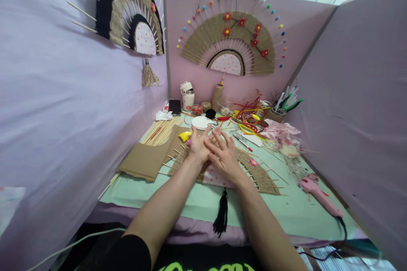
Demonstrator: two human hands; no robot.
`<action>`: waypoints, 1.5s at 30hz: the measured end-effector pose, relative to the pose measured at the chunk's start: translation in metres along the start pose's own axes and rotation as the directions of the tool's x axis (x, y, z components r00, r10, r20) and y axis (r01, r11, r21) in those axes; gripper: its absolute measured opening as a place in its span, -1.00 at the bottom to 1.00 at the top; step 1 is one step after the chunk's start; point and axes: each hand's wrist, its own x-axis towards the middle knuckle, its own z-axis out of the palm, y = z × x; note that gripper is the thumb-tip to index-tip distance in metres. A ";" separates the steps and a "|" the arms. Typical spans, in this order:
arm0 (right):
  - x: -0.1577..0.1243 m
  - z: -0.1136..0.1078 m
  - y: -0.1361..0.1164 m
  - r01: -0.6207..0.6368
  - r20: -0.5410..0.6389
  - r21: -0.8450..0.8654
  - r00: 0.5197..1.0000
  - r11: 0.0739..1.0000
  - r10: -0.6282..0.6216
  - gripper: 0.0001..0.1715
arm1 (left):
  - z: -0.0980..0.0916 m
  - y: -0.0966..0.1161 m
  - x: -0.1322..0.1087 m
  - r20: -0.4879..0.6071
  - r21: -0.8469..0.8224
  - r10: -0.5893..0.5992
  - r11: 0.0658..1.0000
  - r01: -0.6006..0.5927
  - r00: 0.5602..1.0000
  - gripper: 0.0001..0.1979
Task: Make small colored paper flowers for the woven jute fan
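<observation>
Both of my hands hover together over a woven jute fan that lies flat on the green mat. My left hand has its fingers stretched forward and holds nothing. My right hand overlaps it, fingers spread and empty. A small pink flower sits on the fan just right of my right hand. A black tassel hangs from the fan's base over the table edge. A yellow piece lies just left of my left hand.
Brown cardboard and bamboo skewers lie at left. A pink glue gun rests at right. Coloured cords, a white disc, a white bottle and a tool cup crowd the back. Finished fans hang on the partitions.
</observation>
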 end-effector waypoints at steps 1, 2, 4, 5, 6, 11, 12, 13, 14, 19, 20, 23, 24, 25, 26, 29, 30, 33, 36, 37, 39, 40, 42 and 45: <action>0.000 0.000 0.000 -0.011 -0.007 -0.010 1.000 1.000 0.011 -0.51 | 0.000 0.001 0.000 -0.002 -0.009 0.030 1.000 -0.030 1.000 -0.24; 0.000 0.000 0.001 -0.032 -0.013 -0.021 0.999 0.999 0.031 -0.49 | 0.000 0.001 0.000 0.000 -0.014 0.044 0.999 -0.044 0.999 -0.24; 0.000 0.001 0.000 -0.062 -0.004 -0.028 0.998 0.998 0.062 -0.44 | 0.001 0.000 0.000 0.011 -0.006 0.018 1.000 -0.018 1.000 -0.24; 0.000 0.001 -0.001 -0.059 0.009 -0.023 0.998 0.998 0.059 -0.42 | 0.002 -0.001 -0.001 0.018 0.004 -0.008 1.000 0.008 1.000 -0.24; 0.000 0.000 -0.002 -0.042 0.025 -0.014 0.999 0.999 0.042 -0.41 | 0.002 -0.002 -0.001 0.024 0.015 -0.032 0.999 0.031 0.999 -0.23; 0.001 -0.002 -0.006 0.000 0.031 0.004 1.000 1.000 0.000 -0.46 | 0.001 0.002 -0.001 0.011 0.003 0.037 0.999 -0.037 0.999 -0.23; 0.002 -0.002 -0.005 -0.024 0.019 -0.004 1.000 1.000 0.024 -0.46 | 0.001 0.003 -0.001 0.013 -0.002 0.044 0.999 -0.044 0.999 -0.24; 0.002 -0.002 -0.005 -0.048 0.009 -0.009 0.999 0.999 0.048 -0.44 | 0.001 0.002 -0.001 0.022 -0.003 0.033 0.999 -0.033 0.999 -0.24; 0.002 -0.003 -0.004 -0.062 0.003 -0.010 0.998 0.998 0.062 -0.43 | 0.000 0.000 -0.001 0.033 0.001 0.006 1.000 -0.006 0.999 -0.24; 0.002 -0.005 -0.005 -0.001 0.025 0.019 1.000 1.000 0.001 -0.42 | 0.002 -0.002 -0.001 0.023 0.030 -0.042 0.999 0.041 0.999 -0.19; 0.002 -0.005 -0.005 -0.001 0.022 0.018 1.000 1.000 0.001 -0.43 | 0.002 -0.001 -0.002 0.021 0.022 -0.016 1.000 0.016 1.000 -0.21; 0.002 -0.003 -0.003 -0.047 0.008 0.008 0.999 0.999 0.047 -0.42 | 0.003 0.003 -0.003 0.035 -0.007 0.040 0.999 -0.040 0.999 -0.25; 0.002 -0.003 -0.002 -0.059 0.007 0.008 0.998 0.998 0.059 -0.40 | 0.004 0.002 -0.003 0.039 -0.007 0.025 1.000 -0.025 0.999 -0.25; 0.002 -0.002 -0.003 -0.061 0.010 0.012 0.998 0.998 0.061 -0.38 | 0.003 0.001 -0.003 0.039 -0.002 -0.003 1.000 0.003 0.999 -0.25; 0.001 -0.002 -0.004 -0.049 0.017 0.018 0.999 0.999 0.049 -0.37 | 0.003 0.000 -0.002 0.036 0.006 -0.034 0.999 0.034 0.999 -0.25; 0.001 -0.004 -0.008 0.008 0.035 0.038 0.999 0.999 -0.010 -0.39 | 0.001 0.000 -0.001 0.021 0.014 -0.044 0.999 0.044 0.999 -0.23; 0.001 -0.005 -0.009 0.011 0.036 0.040 0.999 0.999 -0.013 -0.41 | 0.000 0.001 0.000 0.021 0.008 -0.014 1.000 0.014 1.000 -0.23; 0.003 -0.006 -0.010 -0.040 0.029 0.036 0.999 0.999 0.039 -0.42 | 0.000 0.003 0.000 -0.001 -0.011 0.055 0.998 -0.055 0.998 -0.27; 0.003 -0.006 -0.010 -0.064 0.038 0.038 0.997 0.997 0.062 -0.35 | 0.000 0.000 0.002 -0.003 0.004 -0.024 1.000 0.024 1.000 -0.26; 0.003 -0.006 -0.010 -0.053 0.048 0.042 0.998 0.998 0.051 -0.34 | 0.000 -0.001 0.002 0.003 0.012 -0.051 0.999 0.051 0.999 -0.25; 0.003 -0.007 -0.011 -0.028 0.068 0.049 0.997 0.998 0.025 -0.36 | -0.001 -0.001 0.003 0.029 0.019 -0.058 0.998 0.058 0.998 -0.25; 0.004 -0.007 -0.010 -0.026 0.075 0.049 0.997 0.998 0.023 -0.37 | -0.001 0.000 0.003 0.030 0.015 -0.031 0.999 0.031 0.999 -0.26; 0.004 -0.008 -0.009 -0.058 0.077 0.042 0.995 0.997 0.055 -0.39 | -0.001 0.003 0.002 0.027 -0.005 0.032 0.999 -0.032 0.999 -0.28; 0.005 -0.010 -0.008 -0.117 0.073 0.030 0.991 0.993 0.115 -0.35 | 0.000 0.002 0.003 0.044 0.011 -0.025 1.000 0.025 0.999 -0.28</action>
